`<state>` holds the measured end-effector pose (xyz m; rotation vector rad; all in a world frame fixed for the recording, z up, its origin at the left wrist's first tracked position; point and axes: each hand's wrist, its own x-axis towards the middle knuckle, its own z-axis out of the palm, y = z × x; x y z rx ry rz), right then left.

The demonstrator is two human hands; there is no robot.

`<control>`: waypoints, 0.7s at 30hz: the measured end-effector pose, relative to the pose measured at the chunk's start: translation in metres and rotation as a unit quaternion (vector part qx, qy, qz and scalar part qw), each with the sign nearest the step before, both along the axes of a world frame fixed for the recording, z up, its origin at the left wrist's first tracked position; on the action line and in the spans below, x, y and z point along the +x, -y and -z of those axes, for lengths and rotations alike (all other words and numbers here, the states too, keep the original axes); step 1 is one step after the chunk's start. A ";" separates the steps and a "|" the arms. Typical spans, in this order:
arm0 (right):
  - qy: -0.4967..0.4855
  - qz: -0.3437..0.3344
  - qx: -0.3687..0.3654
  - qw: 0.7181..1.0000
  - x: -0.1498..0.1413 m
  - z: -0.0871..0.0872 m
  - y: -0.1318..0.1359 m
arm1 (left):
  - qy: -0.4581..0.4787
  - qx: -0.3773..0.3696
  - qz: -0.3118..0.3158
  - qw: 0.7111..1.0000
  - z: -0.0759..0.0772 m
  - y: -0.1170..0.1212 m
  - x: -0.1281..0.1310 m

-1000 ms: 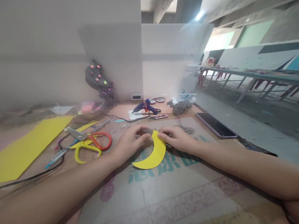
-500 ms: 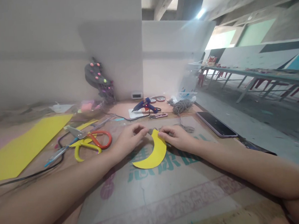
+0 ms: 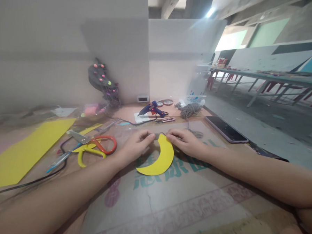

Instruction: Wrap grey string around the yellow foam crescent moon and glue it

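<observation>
Two hands observed, both bare, at one counter (image 3: 130, 108). The forearms come in from either side and converge at the middle, palms turned inward and knuckles up. The left hand (image 3: 136, 145) has its thumb and forefinger drawn close together at a small grey patch beside the crescent's upper end; whether it grips that patch I cannot tell. The right hand (image 3: 185, 141) has its fingers curled, thumb and forefinger pinching the right edge of the crescent's upper end.

The yellow crescent (image 3: 164, 157), one in number, is between the two hands, above the printed sheet (image 3: 150, 215) that covers the near part of the counter. Its lower tip points left.

Count of other articles: one pair of scissors (image 3: 80, 137), one loop orange-red and one yellow, near the left forearm; one large yellow sheet (image 3: 32, 151) further left; one blue glue gun (image 3: 151, 108), on a white pad (image 3: 140, 118); one pair of snips (image 3: 168, 120), just in front of it; one bundle of grey yarn (image 3: 190, 110); one phone (image 3: 226, 129), screen dark, at the right edge. One dark ornament (image 3: 96, 76) bears several pink balls and one green.
</observation>
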<state>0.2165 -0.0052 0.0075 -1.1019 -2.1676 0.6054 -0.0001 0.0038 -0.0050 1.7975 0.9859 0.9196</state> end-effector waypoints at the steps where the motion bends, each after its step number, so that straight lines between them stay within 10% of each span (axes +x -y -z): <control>1: -0.021 0.006 0.005 1.000 0.000 0.001 0.000 | 0.004 -0.014 0.014 1.000 0.000 0.001 0.000; 21: -0.007 0.001 0.001 1.000 -0.001 0.001 -0.001 | -0.146 0.084 0.109 0.980 -0.007 0.003 -0.003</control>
